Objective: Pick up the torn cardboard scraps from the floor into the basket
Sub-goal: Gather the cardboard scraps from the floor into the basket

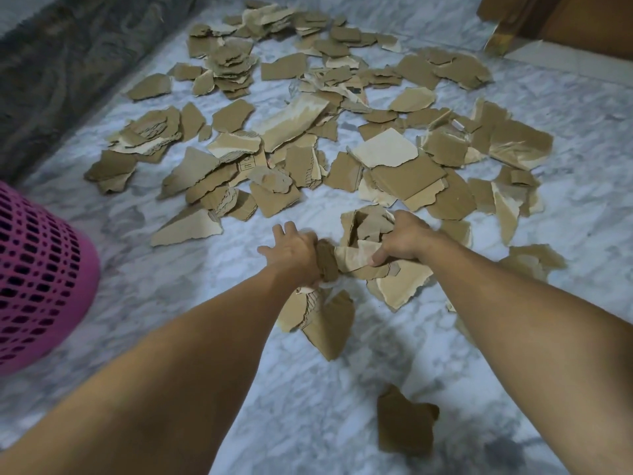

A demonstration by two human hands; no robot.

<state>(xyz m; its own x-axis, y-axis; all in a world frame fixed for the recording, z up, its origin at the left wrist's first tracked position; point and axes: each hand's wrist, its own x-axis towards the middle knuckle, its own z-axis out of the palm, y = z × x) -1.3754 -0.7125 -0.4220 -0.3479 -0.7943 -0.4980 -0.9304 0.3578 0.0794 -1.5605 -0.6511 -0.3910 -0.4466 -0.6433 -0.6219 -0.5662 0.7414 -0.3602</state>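
Many torn brown cardboard scraps [308, 125] lie spread over the marble floor ahead of me. My left hand [293, 252] and my right hand [406, 240] press together on a bundle of scraps [359, 255] held between them, just above the floor. Pieces hang down below the bundle [325, 320]. My right thumb and fingers curl round the pieces. My left hand presses the bundle's side with its fingertips spread outward. The pink perforated basket [41, 275] stands at the left edge, well apart from the bundle.
A single scrap [406, 430] lies near me at the lower right. A dark grey fuzzy rug [68, 63] borders the floor at the upper left. Wooden furniture [565, 25] stands at the upper right. Bare marble floor [171, 286] lies between me and the basket.
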